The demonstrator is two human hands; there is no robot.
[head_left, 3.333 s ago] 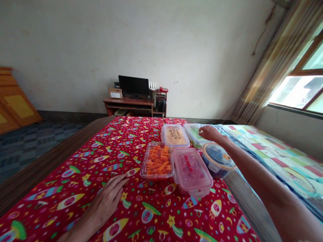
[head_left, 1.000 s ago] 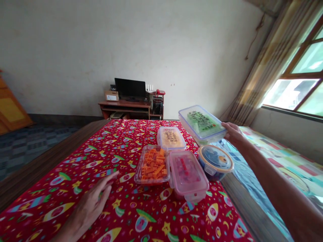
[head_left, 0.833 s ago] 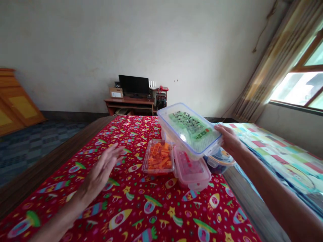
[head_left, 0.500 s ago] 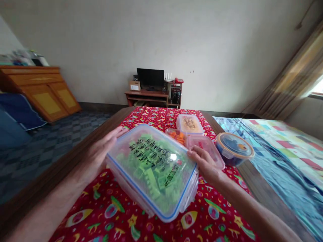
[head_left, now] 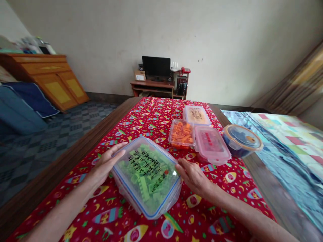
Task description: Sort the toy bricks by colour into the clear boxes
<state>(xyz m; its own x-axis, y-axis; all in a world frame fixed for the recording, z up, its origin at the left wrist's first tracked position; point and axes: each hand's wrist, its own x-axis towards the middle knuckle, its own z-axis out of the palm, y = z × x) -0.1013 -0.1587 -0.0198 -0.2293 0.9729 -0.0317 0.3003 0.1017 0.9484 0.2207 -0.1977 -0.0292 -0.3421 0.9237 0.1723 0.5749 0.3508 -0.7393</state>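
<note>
A clear plastic storage box (head_left: 147,179) with a blue-edged lid and black handwriting lies low over the red patterned cloth, turned at an angle. Green building blocks show through its lid. My left hand (head_left: 107,163) grips its left side, the thumb along the lid's edge and the fingers partly hidden behind. At the opposite side, my right hand (head_left: 193,174) grips the right edge, fingers bent against it. Beyond the box sit an open container of orange blocks (head_left: 181,134) and a pink-lidded container (head_left: 213,144).
A peach-toned lidded box (head_left: 196,116) stands farther back, and a round container (head_left: 242,139) with an orange-rimmed lid sits at the table's right edge. A bed (head_left: 282,151) adjoins on the right. A computer desk (head_left: 152,85) and a wooden cabinet (head_left: 55,79) stand beyond.
The storage box, held in both hands, has moved down and away from me, and left of the other containers. The orange blocks now show fully. The view has tilted down slightly.
</note>
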